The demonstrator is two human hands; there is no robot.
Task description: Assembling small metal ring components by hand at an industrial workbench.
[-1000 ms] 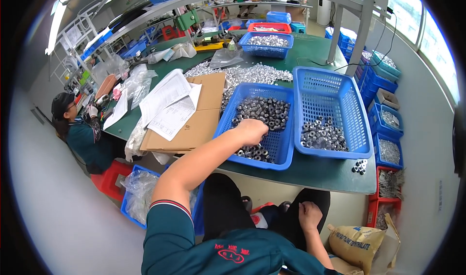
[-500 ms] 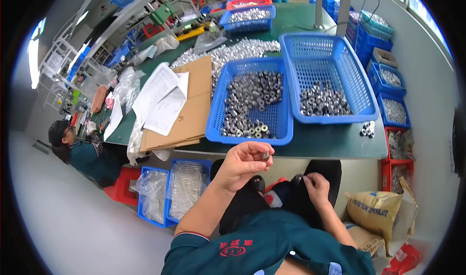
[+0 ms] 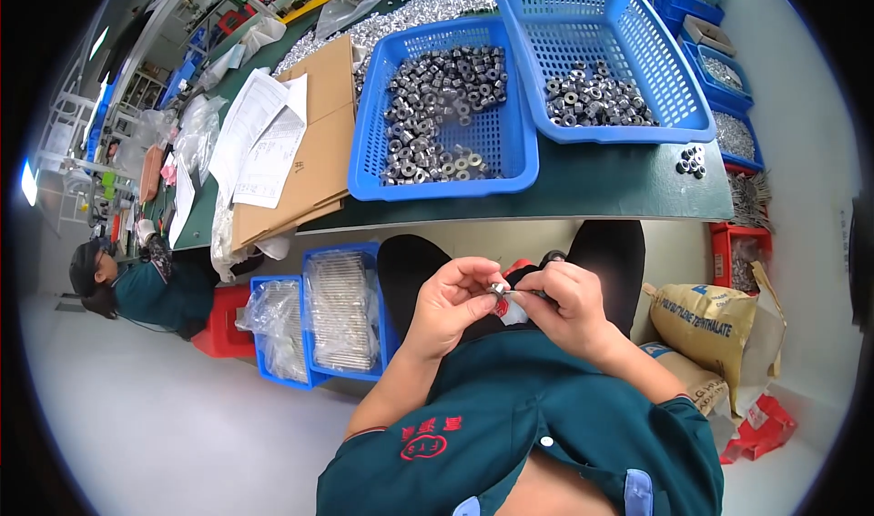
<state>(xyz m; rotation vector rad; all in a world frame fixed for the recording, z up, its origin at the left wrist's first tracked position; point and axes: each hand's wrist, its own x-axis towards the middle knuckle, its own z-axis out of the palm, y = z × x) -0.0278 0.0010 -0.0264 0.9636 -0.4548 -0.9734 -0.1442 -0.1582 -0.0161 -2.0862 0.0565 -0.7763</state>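
My left hand pinches a small metal bushing between thumb and fingers, above my lap. Close against it is my right hand, its thumb and fingers pressed together. A thin, pale tip shows between the right fingertips and the bushing; the rest of it is hidden. Ahead on the table stands a blue basket holding many similar dark and silver bushings. Beside it, a second blue basket carries a smaller pile of bushings.
A few loose bushings lie at the green table's right corner. Flattened cardboard and papers are on the left. Blue crates stand below; sacks lie at right. Another person sits far left.
My right hand has come up from my thigh to meet the left. The left hand has lowered slightly with the bushing. The view has tilted downward.
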